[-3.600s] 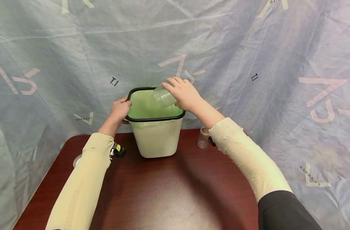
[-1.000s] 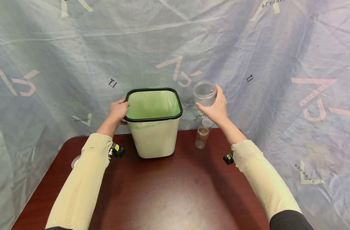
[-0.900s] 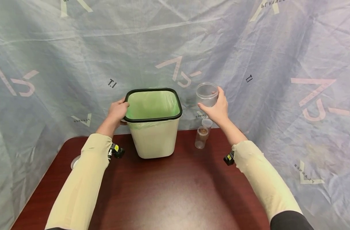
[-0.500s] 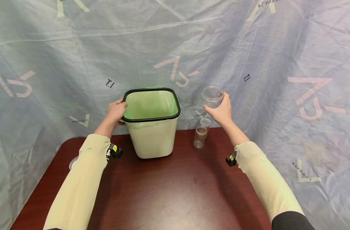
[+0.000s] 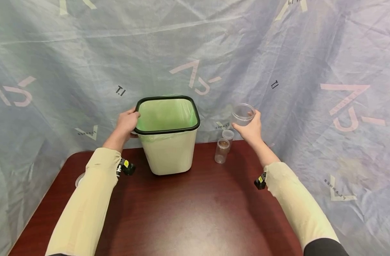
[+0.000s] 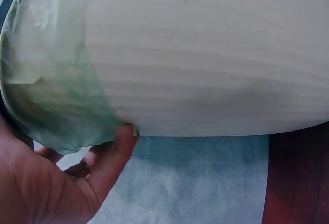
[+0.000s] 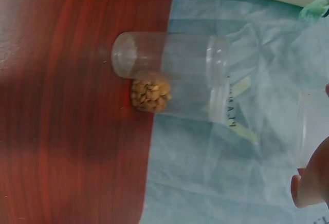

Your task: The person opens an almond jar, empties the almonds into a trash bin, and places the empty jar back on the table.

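Note:
My left hand (image 5: 126, 124) grips the left side of a cream trash bin (image 5: 169, 153) with a black rim. A green liner (image 6: 61, 80) folds over its edge, and my fingertips press against it in the left wrist view. To the bin's right, my right hand (image 5: 251, 129) holds a clear plastic jar (image 5: 239, 119) in the air, its open mouth upward. Below that hand, two clear jars stand on the table: a front jar (image 5: 221, 153) that looks empty, and a rear jar (image 5: 228, 135). Brown pellets (image 7: 150, 94) lie in the rear jar's bottom.
The dark red-brown table (image 5: 182, 213) reaches back to a hanging grey-blue sheet (image 5: 278, 53). A round, clear-rimmed item (image 5: 79, 179), partly hidden by my left sleeve, lies near the table's left side.
My right hand has drawn the jar out of the bin's mouth, turned it upright and moved it right, then lowered it toward the standing jars. My left hand keeps its hold on the bin.

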`<state>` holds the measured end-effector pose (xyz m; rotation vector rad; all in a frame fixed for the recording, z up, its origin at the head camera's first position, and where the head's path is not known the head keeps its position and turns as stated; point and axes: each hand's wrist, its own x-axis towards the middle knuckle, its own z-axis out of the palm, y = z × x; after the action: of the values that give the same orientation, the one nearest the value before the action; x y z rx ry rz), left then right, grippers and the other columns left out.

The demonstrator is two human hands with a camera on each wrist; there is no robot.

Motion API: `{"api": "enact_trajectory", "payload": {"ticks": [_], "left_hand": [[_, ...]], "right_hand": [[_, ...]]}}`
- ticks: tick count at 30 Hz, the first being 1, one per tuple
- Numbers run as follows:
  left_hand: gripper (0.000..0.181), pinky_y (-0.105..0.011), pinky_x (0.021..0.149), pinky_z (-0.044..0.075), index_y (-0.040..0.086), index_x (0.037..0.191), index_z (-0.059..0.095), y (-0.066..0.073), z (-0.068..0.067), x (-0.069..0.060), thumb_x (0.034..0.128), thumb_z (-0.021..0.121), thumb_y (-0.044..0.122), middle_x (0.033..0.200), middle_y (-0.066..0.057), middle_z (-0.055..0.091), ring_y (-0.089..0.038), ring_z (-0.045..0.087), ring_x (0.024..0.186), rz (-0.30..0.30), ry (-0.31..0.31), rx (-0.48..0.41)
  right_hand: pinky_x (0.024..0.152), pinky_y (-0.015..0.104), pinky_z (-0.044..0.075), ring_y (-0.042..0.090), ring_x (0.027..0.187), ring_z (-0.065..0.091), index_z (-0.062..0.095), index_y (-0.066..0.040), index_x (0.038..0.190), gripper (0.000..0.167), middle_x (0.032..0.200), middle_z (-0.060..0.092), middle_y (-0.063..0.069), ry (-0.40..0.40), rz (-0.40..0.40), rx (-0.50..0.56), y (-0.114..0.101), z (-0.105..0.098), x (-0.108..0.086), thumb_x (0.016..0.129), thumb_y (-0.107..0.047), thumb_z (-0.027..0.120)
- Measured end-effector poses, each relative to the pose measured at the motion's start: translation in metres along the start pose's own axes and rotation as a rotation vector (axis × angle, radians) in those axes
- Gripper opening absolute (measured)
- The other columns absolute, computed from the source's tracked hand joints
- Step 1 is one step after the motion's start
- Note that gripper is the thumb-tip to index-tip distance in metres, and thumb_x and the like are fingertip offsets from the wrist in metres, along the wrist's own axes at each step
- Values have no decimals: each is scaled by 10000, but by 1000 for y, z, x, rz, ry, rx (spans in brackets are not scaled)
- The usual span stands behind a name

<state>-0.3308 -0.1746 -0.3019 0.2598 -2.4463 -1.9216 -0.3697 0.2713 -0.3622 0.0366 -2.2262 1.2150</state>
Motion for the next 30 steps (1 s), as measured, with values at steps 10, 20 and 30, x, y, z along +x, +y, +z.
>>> {"api": "enact_trajectory", "payload": {"ticks": [10, 20, 30], "left_hand": [[581, -593, 872, 477, 304, 1549, 234, 3, -8, -4, 989, 383, 261, 1603, -91, 132, -371, 434, 1197, -2, 17, 0], [579, -590, 881, 474, 319, 1546, 231, 3, -7, -8, 992, 391, 267, 1606, -79, 128, -361, 432, 1208, -19, 12, -15], [573, -557, 843, 499, 318, 1544, 254, 4, -6, -7, 991, 398, 274, 1596, -91, 162, -327, 483, 1090, -8, 14, -9]], "right_hand": [[1012, 441, 373, 316, 1244, 446, 275, -74, 1411, 944, 1365, 459, 118, -26, 90, -58, 25, -1, -6, 715, -328, 860], [1011, 490, 351, 361, 1237, 444, 292, -129, 1392, 960, 1353, 481, 39, -42, 207, -189, 50, -7, -15, 691, -483, 844], [1076, 576, 149, 386, 1244, 427, 247, -87, 1443, 1034, 1373, 462, 181, -47, 206, -216, 82, -12, -23, 689, -440, 861]]}}
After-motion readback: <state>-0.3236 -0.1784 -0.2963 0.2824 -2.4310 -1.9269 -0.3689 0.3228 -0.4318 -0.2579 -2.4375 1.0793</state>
